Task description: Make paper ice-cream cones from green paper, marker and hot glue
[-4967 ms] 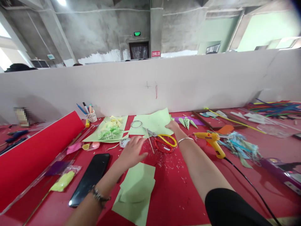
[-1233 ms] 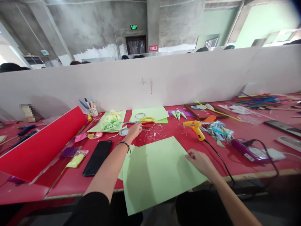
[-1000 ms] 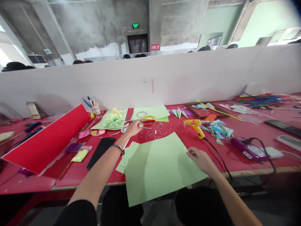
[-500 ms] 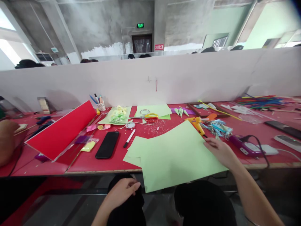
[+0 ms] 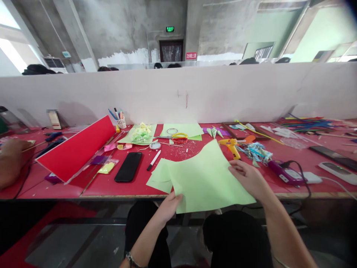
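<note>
A large sheet of light green paper (image 5: 206, 182) is held up at the table's front edge, its middle bowed. My left hand (image 5: 170, 206) pinches its lower left edge, thumb on top. On the opposite side, my right hand (image 5: 248, 178) grips the right edge, with the fingertips partly hidden. Smaller pieces of green paper (image 5: 160, 180) lie on the table beneath and left of the sheet. Just beyond my right hand rests a yellow glue gun (image 5: 231, 147). A black-and-white marker (image 5: 153, 160) and a black phone (image 5: 128, 167) lie to the left.
Yellow-handled scissors (image 5: 178, 137) lie on green paper at the back, beside small green cones (image 5: 214, 132). A red board (image 5: 78, 149) leans at left, near another person's hand (image 5: 11, 162). At right are a purple power device (image 5: 287, 173) and a phone (image 5: 334, 158). A white partition (image 5: 156, 96) stands behind.
My left hand has risen from my knee and taken hold of the sheet's left edge. My right hand and the sheet have shifted left, and the paper bows more.
</note>
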### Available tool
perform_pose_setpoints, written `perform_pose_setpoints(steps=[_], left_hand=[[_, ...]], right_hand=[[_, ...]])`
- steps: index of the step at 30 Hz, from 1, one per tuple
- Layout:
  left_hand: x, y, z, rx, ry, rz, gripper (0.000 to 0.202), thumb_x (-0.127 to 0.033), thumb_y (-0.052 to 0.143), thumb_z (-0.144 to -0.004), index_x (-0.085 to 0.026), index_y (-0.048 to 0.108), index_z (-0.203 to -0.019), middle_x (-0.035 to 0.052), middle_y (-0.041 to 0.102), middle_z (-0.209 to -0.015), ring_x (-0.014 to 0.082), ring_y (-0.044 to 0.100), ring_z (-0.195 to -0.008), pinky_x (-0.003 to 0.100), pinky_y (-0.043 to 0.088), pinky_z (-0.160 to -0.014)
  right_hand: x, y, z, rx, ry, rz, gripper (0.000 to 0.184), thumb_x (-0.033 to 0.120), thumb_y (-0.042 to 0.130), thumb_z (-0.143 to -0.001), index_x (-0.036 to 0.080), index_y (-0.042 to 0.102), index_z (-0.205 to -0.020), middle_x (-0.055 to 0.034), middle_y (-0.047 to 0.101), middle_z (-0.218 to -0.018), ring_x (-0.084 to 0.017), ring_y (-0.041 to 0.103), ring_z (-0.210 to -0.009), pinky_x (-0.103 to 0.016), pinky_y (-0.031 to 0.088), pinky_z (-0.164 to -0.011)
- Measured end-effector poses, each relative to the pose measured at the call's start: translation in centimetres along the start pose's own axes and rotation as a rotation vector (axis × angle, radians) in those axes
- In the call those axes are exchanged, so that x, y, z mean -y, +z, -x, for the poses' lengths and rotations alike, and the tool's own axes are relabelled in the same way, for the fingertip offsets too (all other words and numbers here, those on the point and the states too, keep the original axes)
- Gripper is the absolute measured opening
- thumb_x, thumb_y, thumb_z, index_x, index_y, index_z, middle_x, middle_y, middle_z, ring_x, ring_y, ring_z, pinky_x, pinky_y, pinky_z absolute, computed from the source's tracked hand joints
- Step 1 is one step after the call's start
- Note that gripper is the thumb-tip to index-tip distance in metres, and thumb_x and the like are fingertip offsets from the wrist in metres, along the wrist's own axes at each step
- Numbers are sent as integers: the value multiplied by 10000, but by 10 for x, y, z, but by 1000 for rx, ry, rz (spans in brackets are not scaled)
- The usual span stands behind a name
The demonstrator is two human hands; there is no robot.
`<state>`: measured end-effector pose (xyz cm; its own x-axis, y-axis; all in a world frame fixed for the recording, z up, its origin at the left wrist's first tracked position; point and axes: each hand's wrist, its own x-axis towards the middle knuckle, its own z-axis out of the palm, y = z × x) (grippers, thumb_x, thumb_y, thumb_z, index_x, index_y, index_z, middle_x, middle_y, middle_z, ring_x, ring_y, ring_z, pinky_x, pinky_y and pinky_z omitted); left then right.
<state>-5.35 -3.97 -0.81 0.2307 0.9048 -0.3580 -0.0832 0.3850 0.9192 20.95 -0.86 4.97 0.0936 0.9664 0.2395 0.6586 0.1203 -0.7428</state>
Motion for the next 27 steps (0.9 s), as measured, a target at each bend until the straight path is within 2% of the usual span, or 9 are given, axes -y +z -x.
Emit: perform_pose_setpoints(steps=[2,6,10,13,16,20,22,25,27], left_hand=[[-10,12,1,-15,37,61,297,-317,635,-670,-175,645,-931,68,663,-973,233,574,-959,354,389,-896],[-24,33,3,-22,71,177,318,-304,652,-655,-190,648,-952,68,637,-1058,264,526,-1057,375,363,-942],[-29,40,-4,-84,99,193,348,-367,627,-681,-205,635,-989,66,605,-1120,260,475,-1127,356,362,-951],[-34,39,-13,-113,205,179,371,-400,605,-696,-193,620,-1003,66,584,-1150,238,465,-1136,322,351,-957],[-42,33,-18,-94,314,136,337,-398,572,-723,-193,614,-986,51,616,-1082,207,514,-1057,277,392,-890],[-50,24,-17,-76,399,-21,275,-394,537,-744,-182,607,-904,17,648,-826,159,565,-775,235,435,-676],[-50,19,-16,-126,423,-86,256,-407,519,-751,-170,595,-808,-7,604,-692,130,526,-667,214,409,-604],[-47,17,-17,-183,441,-106,276,-433,506,-752,-167,539,-682,-37,498,-576,98,453,-580,195,362,-549],[-45,19,-18,-189,452,-108,311,-450,514,-743,-168,483,-616,-51,417,-531,86,403,-539,192,333,-527]], right_hand=[[21,14,11,25,-60,12,253,375,447,-764,180,543,-894,-58,638,-731,-185,604,-676,-278,462,-612],[56,47,24,53,-136,58,211,336,408,-797,206,535,-904,-13,589,-636,-146,535,-542,-255,393,-528],[73,69,24,113,-204,-61,190,302,412,-795,201,525,-910,3,549,-624,-136,498,-531,-248,376,-517],[78,75,22,169,-253,-245,197,291,405,-799,192,528,-916,-13,568,-687,-147,527,-612,-249,410,-556],[80,76,21,176,-274,-382,206,289,386,-814,194,539,-916,-31,585,-779,-147,541,-689,-264,438,-632],[71,76,17,125,-199,-467,176,299,431,-800,183,531,-886,-38,568,-776,-143,539,-693,-262,441,-627],[61,74,12,17,-162,-493,169,314,454,-790,183,520,-874,-40,548,-776,-146,532,-708,-261,441,-625],[42,72,5,-187,-87,-529,231,342,499,-760,185,491,-929,-62,526,-889,-167,519,-837,-296,450,-730],[32,72,3,-207,-22,-541,323,373,526,-738,190,472,-999,-81,507,-1005,-190,493,-956,-337,434,-820]])
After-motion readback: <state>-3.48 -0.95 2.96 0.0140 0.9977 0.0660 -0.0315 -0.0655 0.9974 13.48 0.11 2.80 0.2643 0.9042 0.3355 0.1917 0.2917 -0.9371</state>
